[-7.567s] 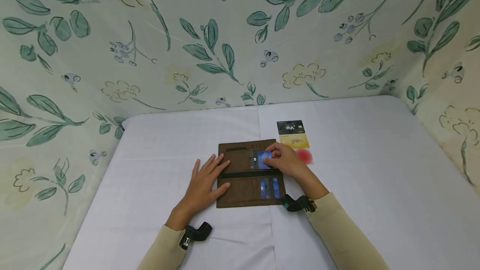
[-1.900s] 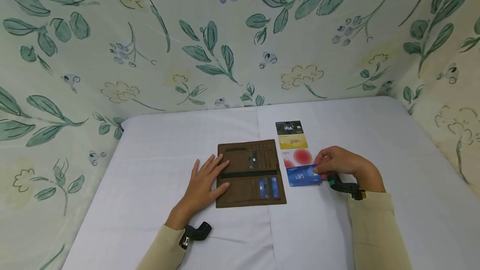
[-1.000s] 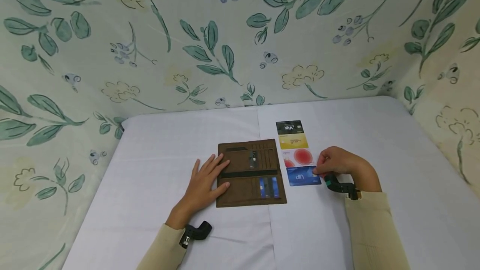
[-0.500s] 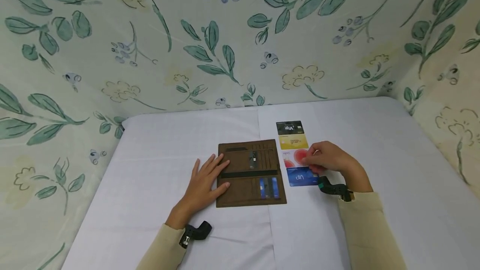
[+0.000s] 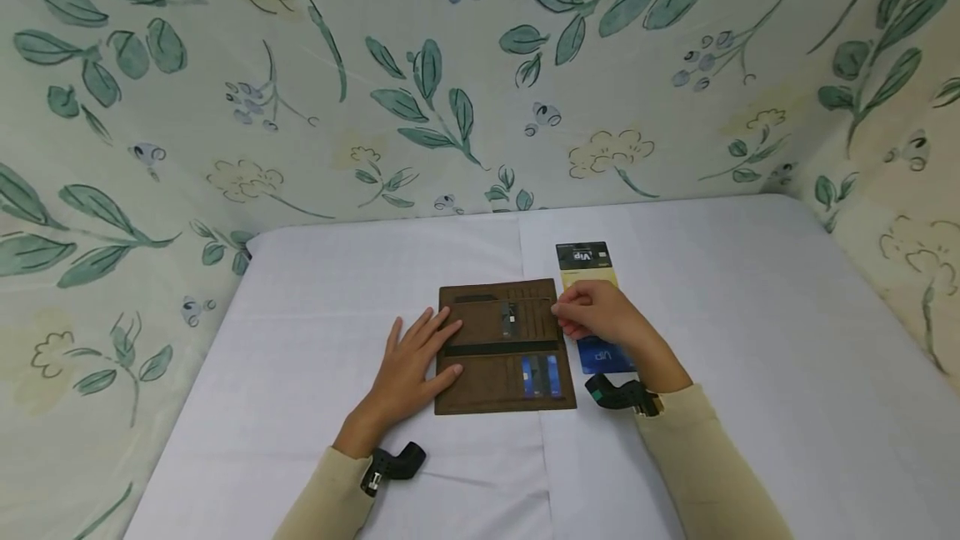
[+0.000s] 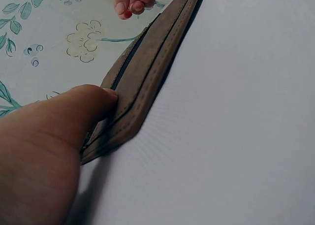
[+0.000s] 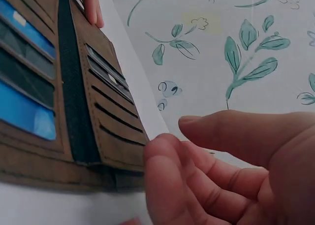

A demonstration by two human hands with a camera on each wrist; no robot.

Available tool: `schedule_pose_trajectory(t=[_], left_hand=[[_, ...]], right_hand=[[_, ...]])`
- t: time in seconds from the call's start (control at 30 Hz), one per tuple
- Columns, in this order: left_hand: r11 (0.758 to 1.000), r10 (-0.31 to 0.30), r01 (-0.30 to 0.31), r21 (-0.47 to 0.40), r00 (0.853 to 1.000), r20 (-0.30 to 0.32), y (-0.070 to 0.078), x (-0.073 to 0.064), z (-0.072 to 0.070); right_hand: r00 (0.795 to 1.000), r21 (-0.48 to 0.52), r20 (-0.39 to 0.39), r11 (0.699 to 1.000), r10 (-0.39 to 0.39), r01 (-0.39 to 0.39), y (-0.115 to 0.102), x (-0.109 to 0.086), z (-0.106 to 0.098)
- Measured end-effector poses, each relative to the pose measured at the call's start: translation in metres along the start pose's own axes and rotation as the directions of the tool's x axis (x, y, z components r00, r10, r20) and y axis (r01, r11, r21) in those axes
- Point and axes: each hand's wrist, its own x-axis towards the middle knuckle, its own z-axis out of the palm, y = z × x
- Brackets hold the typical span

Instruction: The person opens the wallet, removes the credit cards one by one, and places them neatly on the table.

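A brown bifold wallet lies spread open on the white-covered table. My left hand rests on its left edge with fingers spread; the left wrist view has the thumb on the leather. My right hand is at the wallet's upper right edge, its fingers loosely bent and the thumb apart from them. Nothing shows between them in the right wrist view. A dark card sits in the upper panel's slots, and several cards, including a blue one, fill the lower panel's slots.
Right of the wallet lies a column of loose cards: a black VIP card, a yellow card and a blue VIP card. My right hand covers the red-and-white card between them. Floral cloth hangs behind the table.
My right hand drew the blue VIP card out of the wallet, laid it below the red-and-white card and released it, then moved left to the wallet's edge. The left hand stays put.
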Motion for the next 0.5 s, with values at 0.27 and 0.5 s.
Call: schedule_pose_trajectory(t=[0.27,0.5], left_hand=[[1.000,-0.002,0.002,0.003,1.000,0.001,0.000,0.001,0.000],[1.000,0.001,-0.001,0.001,1.000,-0.003,0.001,0.001,0.000]], right_hand=[[0.999,0.090,0.028,0.996,-0.029,0.026,-0.007,0.003,0.011],[0.998,0.201,0.048,0.979,-0.040,0.029,-0.015,0.007,0.024]])
